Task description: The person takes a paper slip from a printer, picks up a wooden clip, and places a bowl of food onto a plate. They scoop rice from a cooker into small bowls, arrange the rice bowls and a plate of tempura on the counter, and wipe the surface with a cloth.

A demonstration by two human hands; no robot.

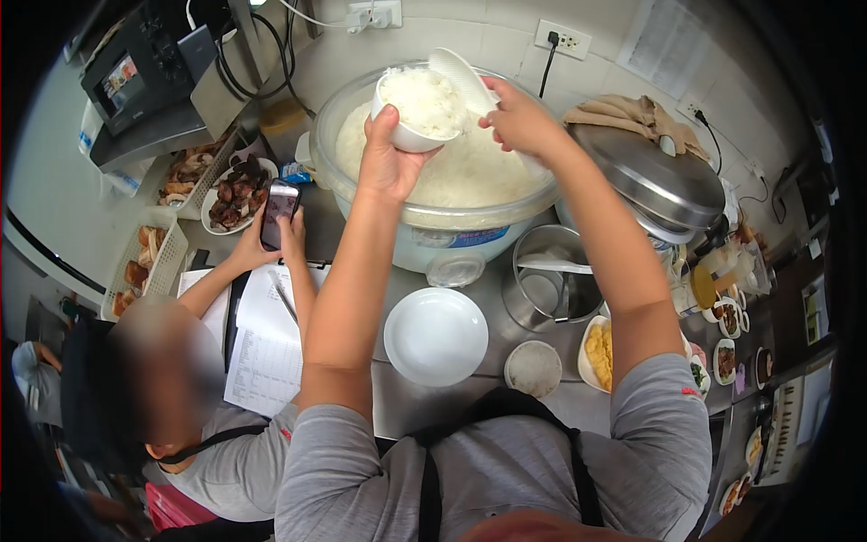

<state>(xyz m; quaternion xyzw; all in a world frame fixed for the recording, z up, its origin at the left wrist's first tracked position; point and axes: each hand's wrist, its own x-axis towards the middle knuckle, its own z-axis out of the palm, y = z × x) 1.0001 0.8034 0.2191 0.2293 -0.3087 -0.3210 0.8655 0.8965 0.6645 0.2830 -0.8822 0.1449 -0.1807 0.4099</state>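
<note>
My left hand [395,158] holds a white bowl [423,137] heaped with cooked rice [421,101]. In my right hand [521,119] is a white rice paddle [462,81], its dimpled blade against the right side of the heaped rice. Both hands are above a large round tub [432,216] of rice. An empty white plate [436,337] lies on the steel counter below the tub, with a small bowl of rice [533,369] to its right. A metal pot [553,277] holding utensils stands beside them.
At the left, a co-worker's hands hold a phone [280,214] above papers [265,348]. Baskets and a bowl of meat [238,195] are behind. A large metal lid [647,176] with a cloth is at the right, near a yellow food dish [597,351].
</note>
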